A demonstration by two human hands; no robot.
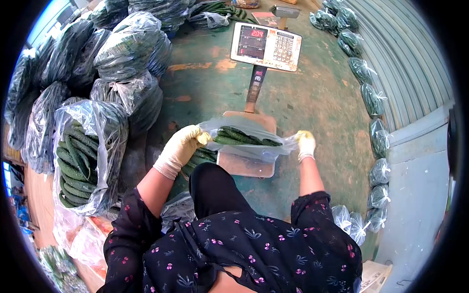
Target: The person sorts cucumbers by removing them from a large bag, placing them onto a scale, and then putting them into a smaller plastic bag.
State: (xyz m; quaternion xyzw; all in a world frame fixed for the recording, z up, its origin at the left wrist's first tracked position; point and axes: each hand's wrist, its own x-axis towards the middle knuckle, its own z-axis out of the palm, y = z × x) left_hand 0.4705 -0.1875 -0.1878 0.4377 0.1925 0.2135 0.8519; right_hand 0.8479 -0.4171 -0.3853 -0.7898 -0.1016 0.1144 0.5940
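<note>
A clear plastic bag [264, 152] with several dark green cucumbers [242, 137] inside is stretched sideways over the plate of a scale [246, 168]. My left hand [183, 147], in a pale glove, is closed on the bag's left end. At the right end, my gloved right hand [305, 142] pinches the gathered plastic. Behind the bag stands the scale's display [266, 47], with red digits lit. More cucumbers [201, 158] lie below my left hand, partly hidden by my arm and knee.
A large open bag of cucumbers [78, 163] stands at the left, with piled full bags [129, 46] behind it. Small tied bags [373, 100] line the right wall [415, 73]. A second scale [284, 12] is at the far end.
</note>
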